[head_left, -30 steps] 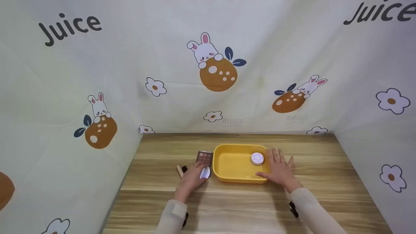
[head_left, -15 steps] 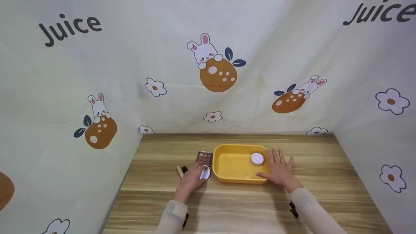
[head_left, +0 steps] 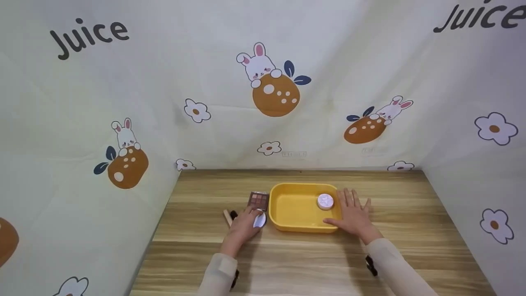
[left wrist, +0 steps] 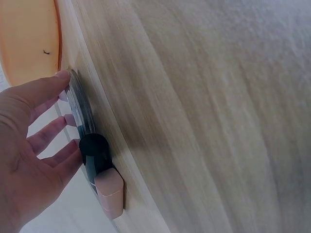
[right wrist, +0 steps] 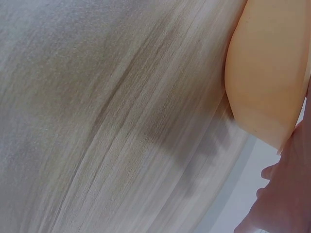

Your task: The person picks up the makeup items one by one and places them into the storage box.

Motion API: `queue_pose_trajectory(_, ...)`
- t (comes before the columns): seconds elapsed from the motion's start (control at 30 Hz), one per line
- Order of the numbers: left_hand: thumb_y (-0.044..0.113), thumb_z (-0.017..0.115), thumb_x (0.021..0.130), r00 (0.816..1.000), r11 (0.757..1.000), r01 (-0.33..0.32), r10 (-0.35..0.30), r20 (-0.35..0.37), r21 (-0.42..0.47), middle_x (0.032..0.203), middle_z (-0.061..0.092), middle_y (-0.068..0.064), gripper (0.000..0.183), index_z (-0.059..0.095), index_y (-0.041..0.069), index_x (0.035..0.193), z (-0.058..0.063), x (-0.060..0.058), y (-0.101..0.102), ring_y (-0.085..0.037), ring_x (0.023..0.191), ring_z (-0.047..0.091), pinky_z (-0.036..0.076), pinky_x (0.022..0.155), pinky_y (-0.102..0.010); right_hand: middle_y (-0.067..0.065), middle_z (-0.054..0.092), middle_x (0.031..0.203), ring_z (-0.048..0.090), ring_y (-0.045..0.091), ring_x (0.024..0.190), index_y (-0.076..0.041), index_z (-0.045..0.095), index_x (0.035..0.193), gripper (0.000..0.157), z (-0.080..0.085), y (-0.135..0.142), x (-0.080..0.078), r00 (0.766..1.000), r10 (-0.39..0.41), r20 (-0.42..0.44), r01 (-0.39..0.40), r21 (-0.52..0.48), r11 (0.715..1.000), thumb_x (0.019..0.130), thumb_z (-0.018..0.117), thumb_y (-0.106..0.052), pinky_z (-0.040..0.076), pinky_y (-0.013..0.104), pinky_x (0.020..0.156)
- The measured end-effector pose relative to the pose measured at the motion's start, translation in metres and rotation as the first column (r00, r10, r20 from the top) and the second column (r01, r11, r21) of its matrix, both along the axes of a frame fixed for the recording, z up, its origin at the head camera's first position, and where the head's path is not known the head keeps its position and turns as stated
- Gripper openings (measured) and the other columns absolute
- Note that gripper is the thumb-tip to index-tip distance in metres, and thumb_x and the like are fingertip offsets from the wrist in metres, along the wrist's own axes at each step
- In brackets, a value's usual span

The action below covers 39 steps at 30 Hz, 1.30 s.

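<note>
In the head view my left hand (head_left: 243, 225) holds a flat round compact (head_left: 259, 220) with a shiny pale top, lying on the table. The left wrist view shows thumb and fingers at the edges of this compact (left wrist: 81, 104), which has a clear rim. My right hand (head_left: 353, 213) rests on the right side of a yellow tray (head_left: 304, 228), fingers spread and thumb reaching over the rim. Inside the tray, at the right, sits a small round white case (head_left: 325, 201) with a star pattern on its lid.
An eyeshadow palette (head_left: 259, 200) lies behind the compact, close to the tray's left side. Left of my left hand lie a beige stick-shaped item (head_left: 227, 216) and a black-ended item (head_left: 234, 214), both partly hidden. A patterned cloth wall (head_left: 230, 135) borders the wooden table (head_left: 296, 267).
My left hand has stayed almost still at the compact, with only slight finger movement. The right hand and the tray have not visibly moved.
</note>
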<state>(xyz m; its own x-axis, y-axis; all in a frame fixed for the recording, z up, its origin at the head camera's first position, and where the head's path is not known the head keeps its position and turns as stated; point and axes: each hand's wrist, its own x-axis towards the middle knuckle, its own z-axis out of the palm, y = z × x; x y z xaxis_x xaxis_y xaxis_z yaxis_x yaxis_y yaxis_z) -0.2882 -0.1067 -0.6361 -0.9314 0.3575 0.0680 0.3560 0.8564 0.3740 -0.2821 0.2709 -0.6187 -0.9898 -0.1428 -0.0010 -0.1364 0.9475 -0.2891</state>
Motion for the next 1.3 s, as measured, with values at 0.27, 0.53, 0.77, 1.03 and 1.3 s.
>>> queue_pose_trajectory(0.27,0.014,0.082,0.079,1.0,1.0,0.004,-0.004,0.01,0.015,0.132,0.058,-0.014,0.045,0.065,0.009,0.121,-0.0008,-0.0007,0.0002,-0.038,0.121,0.056,0.051,0.096,-0.054,0.025,0.017,0.164,0.011,0.049,0.151,-0.005,0.021,0.158,0.115,-0.0016,0.0005,-0.0004,1.0,-0.002,-0.018,0.002,-0.009,1.0,0.077,0.065,-0.075,0.001,0.083,0.108)
queue_pose_trajectory(0.53,0.013,0.08,0.08,1.0,0.999,-0.005,0.004,0.014,0.05,0.132,0.058,-0.016,0.043,0.065,0.007,0.12,-0.0001,-0.001,0.0012,-0.041,0.12,0.056,0.049,0.097,-0.056,0.025,0.017,0.164,0.011,0.049,0.151,-0.005,0.021,0.158,0.114,-0.0027,0.0006,-0.0006,1.0,-0.008,-0.015,0.008,-0.017,1.0,0.078,0.066,-0.073,0.0,0.083,0.108)
queue_pose_trajectory(0.77,0.018,0.082,0.08,0.999,1.0,-0.02,0.02,0.039,-0.001,0.135,0.056,-0.016,0.047,0.064,0.009,0.123,0.001,0.0002,0.001,-0.04,0.125,0.054,0.051,0.096,-0.056,0.024,0.018,0.164,0.011,0.049,0.151,-0.007,0.021,0.158,0.114,-0.0053,0.0012,-0.0009,1.0,-0.013,-0.012,0.012,-0.037,0.999,0.077,0.066,-0.073,0.0,0.082,0.109)
queue_pose_trajectory(1.03,0.021,0.08,0.082,0.997,0.999,-0.043,0.042,0.058,0.014,0.132,0.058,-0.015,0.043,0.064,0.01,0.12,-0.0016,-0.0013,0.0011,-0.038,0.123,0.055,0.05,0.097,-0.056,0.025,0.018,0.164,0.01,0.049,0.151,-0.006,0.021,0.158,0.114,-0.0048,0.0014,-0.0015,1.0,-0.01,-0.013,0.009,-0.036,0.999,0.077,0.066,-0.073,-0.001,0.083,0.108)
queue_pose_trajectory(1.3,0.021,0.081,0.08,0.997,0.998,-0.05,0.047,0.061,0.046,0.13,0.058,-0.018,0.041,0.064,0.009,0.115,-0.0004,-0.0008,0.0009,-0.039,0.118,0.056,0.05,0.096,-0.056,0.024,0.016,0.165,0.01,0.049,0.151,-0.006,0.02,0.158,0.115,-0.0048,0.002,-0.0015,1.0,-0.008,-0.016,0.008,-0.034,0.999,0.077,0.065,-0.074,-0.001,0.082,0.109)
